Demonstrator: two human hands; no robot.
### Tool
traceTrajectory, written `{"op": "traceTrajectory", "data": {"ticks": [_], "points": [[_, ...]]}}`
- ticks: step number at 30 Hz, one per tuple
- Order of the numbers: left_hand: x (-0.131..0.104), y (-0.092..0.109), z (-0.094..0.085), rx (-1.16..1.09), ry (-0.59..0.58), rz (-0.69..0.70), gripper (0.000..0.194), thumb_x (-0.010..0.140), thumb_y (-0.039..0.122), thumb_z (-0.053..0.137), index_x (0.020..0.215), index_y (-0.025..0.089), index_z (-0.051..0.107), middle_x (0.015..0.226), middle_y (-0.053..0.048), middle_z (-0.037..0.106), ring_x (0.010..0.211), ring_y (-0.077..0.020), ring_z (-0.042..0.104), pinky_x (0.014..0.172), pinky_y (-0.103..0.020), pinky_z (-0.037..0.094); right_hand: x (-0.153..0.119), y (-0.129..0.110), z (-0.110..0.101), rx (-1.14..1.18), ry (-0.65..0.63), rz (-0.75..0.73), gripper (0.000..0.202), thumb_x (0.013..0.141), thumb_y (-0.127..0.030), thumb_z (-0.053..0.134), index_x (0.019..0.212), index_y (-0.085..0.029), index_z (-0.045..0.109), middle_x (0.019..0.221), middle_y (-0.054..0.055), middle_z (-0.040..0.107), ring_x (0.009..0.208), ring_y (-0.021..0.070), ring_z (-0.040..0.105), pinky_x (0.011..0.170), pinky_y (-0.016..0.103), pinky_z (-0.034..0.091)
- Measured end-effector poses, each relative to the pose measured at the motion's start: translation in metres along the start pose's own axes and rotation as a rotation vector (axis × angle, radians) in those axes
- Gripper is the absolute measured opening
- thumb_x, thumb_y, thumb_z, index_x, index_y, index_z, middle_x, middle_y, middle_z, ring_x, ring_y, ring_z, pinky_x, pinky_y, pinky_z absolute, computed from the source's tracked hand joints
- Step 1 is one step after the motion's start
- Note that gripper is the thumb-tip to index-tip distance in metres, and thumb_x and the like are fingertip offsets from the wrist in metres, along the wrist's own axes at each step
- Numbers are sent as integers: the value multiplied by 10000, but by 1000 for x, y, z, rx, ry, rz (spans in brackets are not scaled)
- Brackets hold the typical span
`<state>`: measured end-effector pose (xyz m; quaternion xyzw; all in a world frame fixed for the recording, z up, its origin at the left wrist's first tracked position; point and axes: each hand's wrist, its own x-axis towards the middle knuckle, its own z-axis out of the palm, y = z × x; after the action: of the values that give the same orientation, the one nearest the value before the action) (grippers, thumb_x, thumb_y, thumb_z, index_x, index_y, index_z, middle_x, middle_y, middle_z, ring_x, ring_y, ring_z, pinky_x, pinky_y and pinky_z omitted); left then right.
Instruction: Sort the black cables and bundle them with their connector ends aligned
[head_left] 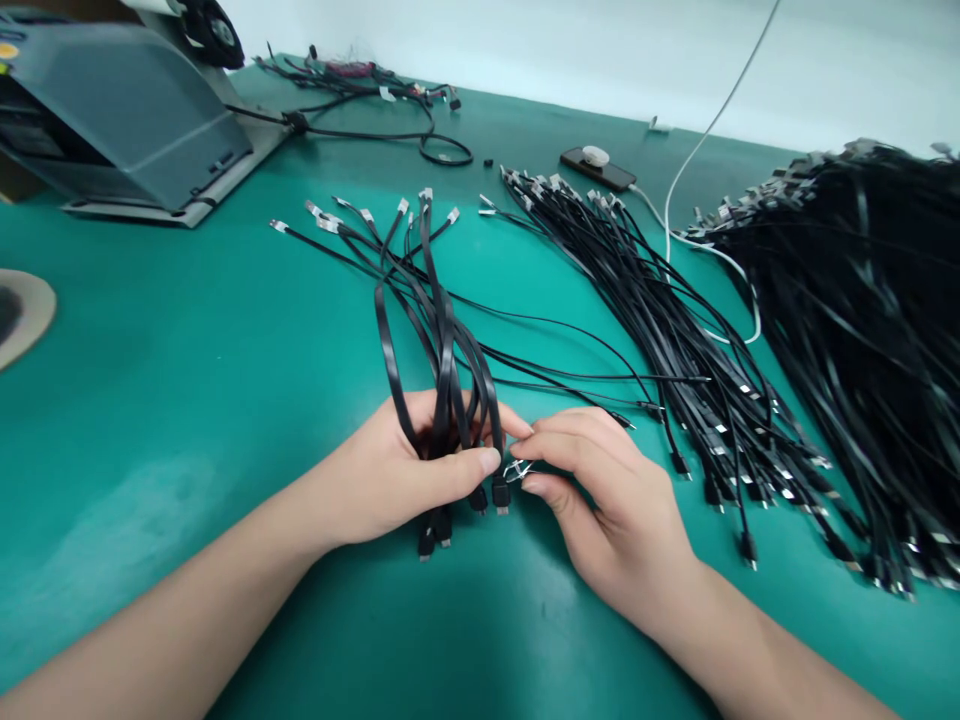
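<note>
And here the left hand (401,480) has its fingers closed round flat black cables (448,345), while just beside them the right hand (626,495) pinches a small, shiny, wire-like loop (516,468), a lining-up step, seemingly, calling for steady left fingers.

We note smooth, semi-glossy black plastic-looking cables (447,350) in the left hand (405,472), their plugs (501,495) tipped with bare metal. At the right hand (615,490) we record a shiny, metal-looking wire piece (516,470). Beneath both, the green surface (225,380) appears smooth, softly reflective.
</note>
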<state>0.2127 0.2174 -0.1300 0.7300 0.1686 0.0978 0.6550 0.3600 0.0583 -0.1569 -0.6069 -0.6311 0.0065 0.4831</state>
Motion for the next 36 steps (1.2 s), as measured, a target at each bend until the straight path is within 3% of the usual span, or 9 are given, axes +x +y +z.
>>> {"op": "traceTrajectory", "data": {"ticks": [5, 14, 21, 28, 32, 36], "points": [[2, -3, -1, -19, -22, 34, 257, 889, 285, 711, 1122, 190, 764, 911, -16, 733, 787, -138, 636, 708, -226, 530, 0, 1, 2, 12, 9, -4, 181, 974, -132, 604, 1096, -253, 661, 981, 39, 737, 919, 208, 687, 814, 388, 578], [1, 0, -1, -17, -47, -42, 307, 884, 324, 715, 1144, 167, 758, 846, -12, 677, 739, -132, 593, 690, -232, 515, 0, 3, 3, 45, 9, 24, 132, 980, -145, 599, 1033, -246, 667, 912, 22, 728, 854, 185, 682, 746, 338, 555], [0, 3, 0, 22, -9, -56, 247, 856, 322, 738, 1061, 191, 776, 823, -8, 684, 724, -133, 609, 663, -217, 522, 2, 1, 3, 37, 13, 39, 133, 970, -113, 605, 967, -231, 665, 860, 5, 719, 801, 163, 673, 722, 314, 528], [1, 2, -1, 11, -14, -83, 274, 835, 332, 750, 1070, 191, 754, 770, 12, 670, 606, -93, 558, 570, -194, 491, -2, 5, -1, 235, 94, 197, 69, 986, -217, 609, 1027, -246, 656, 932, 20, 682, 871, 171, 638, 758, 303, 510], [5, -9, -3, -34, -24, -105, 395, 815, 440, 768, 1091, 160, 729, 647, 39, 585, 514, -83, 483, 455, -186, 405, -4, 2, 3, 447, -89, 186, 113, 983, -271, 611, 1078, -246, 666, 1040, 43, 637, 892, 163, 596, 791, 303, 509], [9, -16, -4, -67, -19, -139, 562, 774, 544, 790, 1148, 135, 699, 641, 42, 582, 504, -83, 470, 446, -199, 397, -2, -1, 11, 449, -199, 124, 103, 969, -268, 613, 1033, -219, 677, 980, 43, 663, 862, 162, 593, 777, 294, 502]]}}
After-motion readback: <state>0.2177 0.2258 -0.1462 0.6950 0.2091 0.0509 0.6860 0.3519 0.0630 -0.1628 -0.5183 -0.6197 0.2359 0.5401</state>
